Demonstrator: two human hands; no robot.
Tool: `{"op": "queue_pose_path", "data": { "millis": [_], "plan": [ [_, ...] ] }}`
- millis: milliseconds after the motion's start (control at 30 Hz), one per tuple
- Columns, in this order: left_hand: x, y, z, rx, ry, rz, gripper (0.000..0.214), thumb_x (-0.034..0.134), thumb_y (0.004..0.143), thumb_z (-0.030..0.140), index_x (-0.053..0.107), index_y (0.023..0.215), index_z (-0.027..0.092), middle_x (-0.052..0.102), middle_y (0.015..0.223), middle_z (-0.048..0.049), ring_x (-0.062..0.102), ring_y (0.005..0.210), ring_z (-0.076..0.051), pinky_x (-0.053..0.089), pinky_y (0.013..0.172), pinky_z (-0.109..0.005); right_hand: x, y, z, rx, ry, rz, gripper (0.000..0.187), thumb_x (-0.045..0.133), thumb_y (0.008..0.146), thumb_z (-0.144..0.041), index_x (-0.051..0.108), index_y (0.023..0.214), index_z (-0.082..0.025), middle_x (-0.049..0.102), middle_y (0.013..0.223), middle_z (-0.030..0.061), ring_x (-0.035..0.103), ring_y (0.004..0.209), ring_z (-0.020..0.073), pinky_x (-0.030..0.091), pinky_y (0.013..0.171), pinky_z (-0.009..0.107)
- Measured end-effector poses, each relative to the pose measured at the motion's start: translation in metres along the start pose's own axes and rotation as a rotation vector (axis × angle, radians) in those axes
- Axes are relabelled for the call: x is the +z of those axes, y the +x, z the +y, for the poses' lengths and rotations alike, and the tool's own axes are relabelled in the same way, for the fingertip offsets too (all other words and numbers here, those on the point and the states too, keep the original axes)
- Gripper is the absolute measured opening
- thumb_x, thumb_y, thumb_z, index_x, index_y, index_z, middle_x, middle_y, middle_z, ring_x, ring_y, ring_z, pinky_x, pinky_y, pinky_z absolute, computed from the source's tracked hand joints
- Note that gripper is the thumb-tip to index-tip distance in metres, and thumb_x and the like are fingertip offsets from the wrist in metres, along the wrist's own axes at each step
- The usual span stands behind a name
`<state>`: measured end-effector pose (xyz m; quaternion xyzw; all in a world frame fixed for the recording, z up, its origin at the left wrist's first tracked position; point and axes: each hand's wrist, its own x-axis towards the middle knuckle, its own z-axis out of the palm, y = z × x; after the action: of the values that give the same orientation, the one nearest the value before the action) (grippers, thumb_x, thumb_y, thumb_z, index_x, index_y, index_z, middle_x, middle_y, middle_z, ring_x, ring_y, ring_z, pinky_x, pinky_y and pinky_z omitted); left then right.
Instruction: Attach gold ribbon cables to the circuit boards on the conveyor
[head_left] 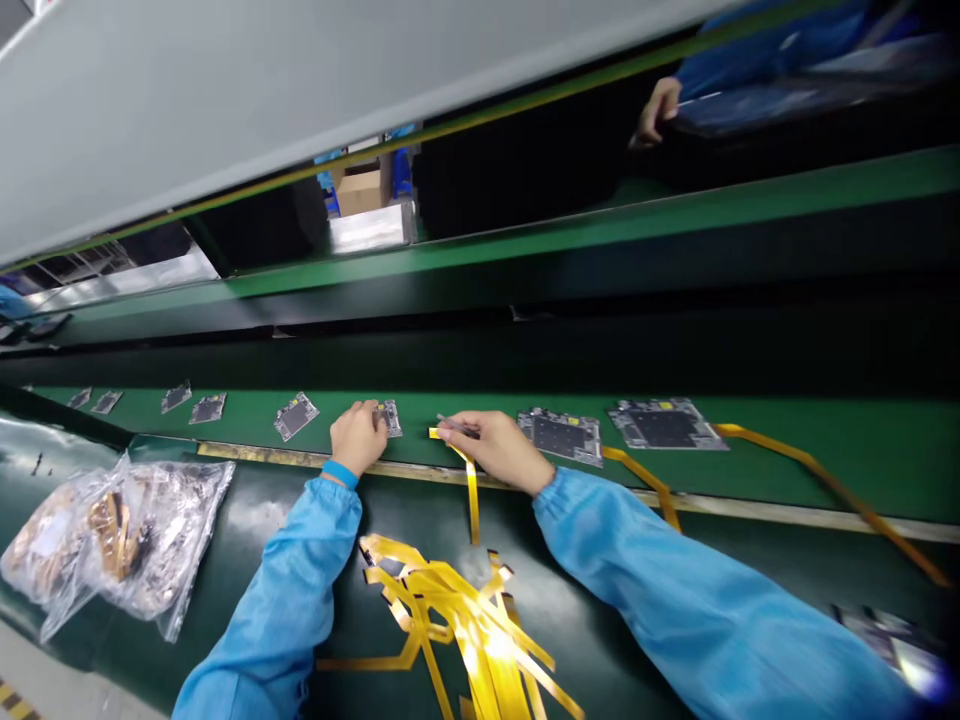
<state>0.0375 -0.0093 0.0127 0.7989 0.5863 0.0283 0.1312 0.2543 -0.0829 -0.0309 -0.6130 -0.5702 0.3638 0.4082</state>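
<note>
My left hand [358, 437], fingers curled, grips the left edge of a small circuit board [390, 418] lying on the green conveyor belt [450, 405]. Just to the right, my right hand [499, 447] pinches a yellow flat flex cable [472, 490] near its end. The cable's tail hangs over the belt's edge. A thin greyish tool [459, 427] also shows between the right fingers; its kind is hard to make out. On the dark green worktop below lies a loose pile of yellow flex cables [487, 640].
Right of my hand, two boards, one [562, 435] nearer and one [666, 425] farther, have cables attached. Several boards, including one [295, 415], lie leftward. A clear plastic bag [165, 530] rests at left. A grey panel [262, 90] hangs above. Another person's hand [660, 108] shows across the line.
</note>
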Motion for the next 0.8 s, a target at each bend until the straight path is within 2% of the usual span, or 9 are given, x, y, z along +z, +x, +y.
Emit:
{"op": "queue_pose_path", "data": {
  "millis": [167,300,400,667,800],
  "plan": [
    [-0.001,0.011,0.021,0.063,0.131,-0.063,0.034,0.055,0.098,0.036,0.068,0.127,0.022,0.073,0.123,-0.0101,0.072,0.114,-0.029,0.055,0.093,-0.037,0.001,0.015,0.01,0.014,-0.116,-0.039,0.03,0.063,0.086,-0.048,0.075,0.074,-0.023,0.081,0.078,0.0046,0.077,0.081,0.0258,0.054,0.073,0.033],
    [0.004,0.015,0.036,0.072,0.184,-0.054,0.034,0.057,0.095,0.036,0.065,0.122,0.017,0.071,0.121,-0.0127,0.072,0.111,-0.03,0.056,0.09,-0.038,0.002,0.025,0.012,0.007,-0.117,-0.038,0.028,0.064,0.087,-0.044,0.075,0.073,-0.023,0.081,0.078,0.0043,0.077,0.081,0.0241,0.054,0.074,0.03],
    [0.005,0.015,0.039,0.092,0.197,-0.063,0.033,0.059,0.093,0.034,0.064,0.122,0.016,0.071,0.122,-0.0134,0.071,0.112,-0.03,0.057,0.089,-0.038,0.003,0.029,0.013,0.007,-0.111,-0.041,0.026,0.064,0.087,-0.042,0.075,0.073,-0.023,0.081,0.078,0.0039,0.076,0.081,0.0229,0.053,0.072,0.029],
    [0.0,0.012,0.017,0.203,0.065,-0.077,0.036,0.053,0.093,0.016,0.07,0.124,0.023,0.073,0.112,-0.0071,0.071,0.106,-0.025,0.056,0.092,-0.034,0.015,0.032,0.01,0.067,-0.199,-0.039,0.018,0.069,0.085,-0.035,0.078,0.075,-0.024,0.081,0.077,0.0023,0.076,0.079,0.0203,0.055,0.073,0.027],
    [0.007,0.007,0.004,0.352,0.006,-0.021,0.035,0.054,0.091,0.01,0.072,0.119,0.021,0.071,0.109,-0.0073,0.068,0.108,-0.023,0.055,0.099,-0.035,0.018,0.032,0.004,0.14,-0.261,-0.003,0.014,0.074,0.083,-0.038,0.08,0.077,-0.027,0.082,0.08,0.0011,0.077,0.082,0.0208,0.054,0.07,0.026]
  ]
}}
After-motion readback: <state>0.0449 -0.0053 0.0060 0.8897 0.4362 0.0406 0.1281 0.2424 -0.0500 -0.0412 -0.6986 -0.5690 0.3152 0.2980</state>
